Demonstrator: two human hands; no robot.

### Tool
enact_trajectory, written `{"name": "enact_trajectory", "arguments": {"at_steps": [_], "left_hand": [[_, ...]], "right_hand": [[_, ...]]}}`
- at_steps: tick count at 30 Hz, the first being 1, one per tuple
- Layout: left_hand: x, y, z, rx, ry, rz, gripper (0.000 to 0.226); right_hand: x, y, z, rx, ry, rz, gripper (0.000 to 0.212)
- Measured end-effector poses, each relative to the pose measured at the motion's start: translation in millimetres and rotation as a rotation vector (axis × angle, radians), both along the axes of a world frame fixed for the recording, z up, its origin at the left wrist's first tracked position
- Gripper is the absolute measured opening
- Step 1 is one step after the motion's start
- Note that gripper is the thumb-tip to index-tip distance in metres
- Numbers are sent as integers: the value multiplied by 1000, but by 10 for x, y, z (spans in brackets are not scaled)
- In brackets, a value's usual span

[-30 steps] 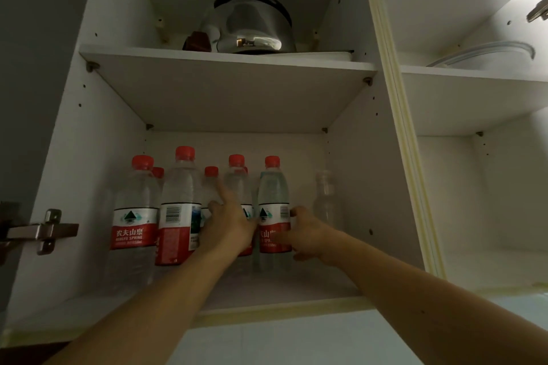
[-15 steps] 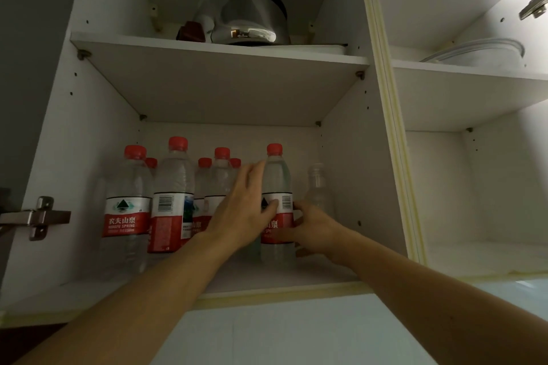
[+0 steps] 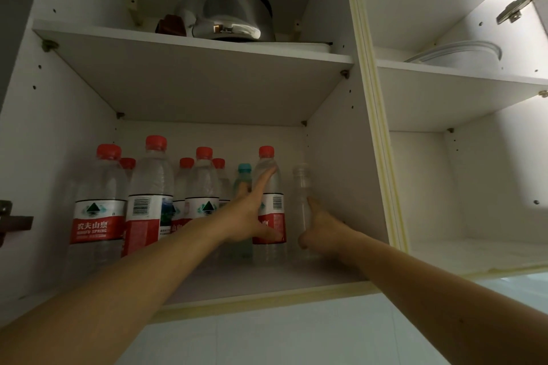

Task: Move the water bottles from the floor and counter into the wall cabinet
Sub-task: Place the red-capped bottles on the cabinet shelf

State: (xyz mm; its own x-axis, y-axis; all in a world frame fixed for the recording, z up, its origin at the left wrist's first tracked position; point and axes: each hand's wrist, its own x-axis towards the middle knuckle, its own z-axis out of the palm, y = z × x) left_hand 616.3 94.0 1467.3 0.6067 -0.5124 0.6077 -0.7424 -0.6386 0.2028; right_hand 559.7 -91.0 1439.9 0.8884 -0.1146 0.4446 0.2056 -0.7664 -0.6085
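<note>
Several red-capped water bottles [image 3: 98, 210] with red labels stand on the lower shelf [image 3: 237, 281] of the open wall cabinet. A teal-capped bottle [image 3: 243, 175] stands behind them. My left hand [image 3: 252, 213] lies flat with straight fingers against the rightmost red-capped bottle [image 3: 271, 216], thumb across its label. To its right stands a clear, uncapped bottle [image 3: 302, 184]. My right hand [image 3: 321, 231] holds that bottle low down, thumb in front and index finger up its side.
A steel kettle [image 3: 228, 12] sits on the upper shelf. A glass lid [image 3: 462, 53] lies on the right compartment's shelf, and the space below it holds nothing. Door hinges [image 3: 522, 3] stick out at the top right and the left edge.
My right hand left the red-labelled bottle and went right to the clear uncapped one. My left hand slid right onto that red-labelled bottle, uncovering the teal-capped bottle. The view tilted slightly.
</note>
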Motion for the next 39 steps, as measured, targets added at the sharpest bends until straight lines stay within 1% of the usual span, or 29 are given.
{"name": "enact_trajectory", "arguments": {"at_steps": [3, 7, 8, 11, 12, 14, 16, 18, 21, 24, 26, 30, 32, 36, 39], "left_hand": [[84, -140, -20, 1, -23, 65, 128], [226, -314, -32, 88, -101, 189, 121], [260, -335, -18, 123, -127, 213, 119], [349, -364, 25, 217, -240, 311, 114], [375, -371, 27, 250, -305, 360, 112], [425, -377, 0, 323, -436, 464, 112], [483, -373, -47, 381, -538, 548, 115], [547, -352, -74, 398, -589, 577, 118], [605, -336, -95, 347, -539, 543, 121], [645, -350, -104, 326, -506, 569, 123], [667, -361, -94, 327, -505, 577, 122], [727, -359, -72, 322, -514, 570, 119], [747, -351, -64, 367, -525, 600, 117], [776, -373, -43, 461, -501, 668, 115], [770, -433, -68, 472, -463, 698, 114]], "right_hand": [[4, 0, -11, -101, 26, -14, 97], [19, 0, 2, -361, 12, -118, 94], [28, 0, 22, -433, -3, -147, 91], [37, 35, 132, -702, -84, -283, 69], [42, 46, 169, -821, -112, -356, 68], [83, 50, 207, -1058, -134, -519, 77], [155, 29, 201, -1195, -96, -633, 92], [269, -5, 168, -1230, -57, -672, 104], [430, -30, 154, -1204, -74, -668, 114], [562, -21, 162, -1206, -80, -667, 120], [619, -7, 179, -1217, -57, -666, 119], [726, 23, 209, -1233, -43, -665, 110], [771, 33, 213, -1269, -30, -677, 108], [826, 0, 208, -1280, -51, -666, 110], [819, -9, 202, -1287, -65, -661, 112]]}}
